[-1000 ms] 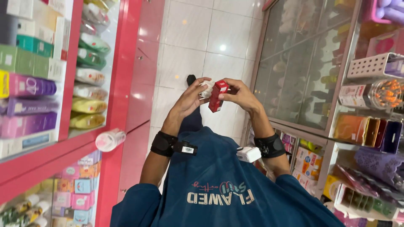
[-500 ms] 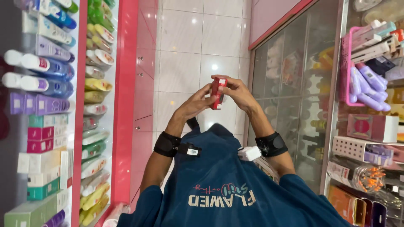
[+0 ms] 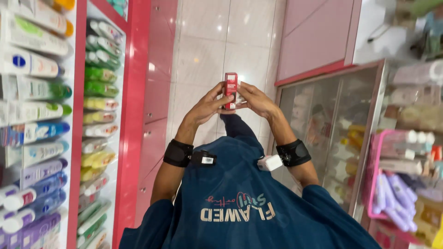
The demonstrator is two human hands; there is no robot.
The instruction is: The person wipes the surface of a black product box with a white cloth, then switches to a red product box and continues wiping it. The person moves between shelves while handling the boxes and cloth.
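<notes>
Holding a small, upright red cardboard box with a white lower band between both hands, the person stands in a shop aisle floored with glossy pale tiles. The left hand has its fingers curled round the box's left edge and lower corner, closed on it rather than spread; the right hand mirrors it, fingers bent and pressed to the box's right side, thumb near the bottom. The box sits between the two hands, in front of the chest and above the floor, its printed face turned to the camera. Each wrist carries a black fabric band: one on the left forearm with a small black clip-on device just beside it, one on the right forearm with a small white device next to it. The person wears a dark blue shirt with pale lettering. On the left stand red-framed shelves packed with rows of lying tubes in green, yellow, white and blue. On the right is a glass-fronted cabinet with blurred goods behind it, and further right a pink wire basket holding purple and white tubes.
</notes>
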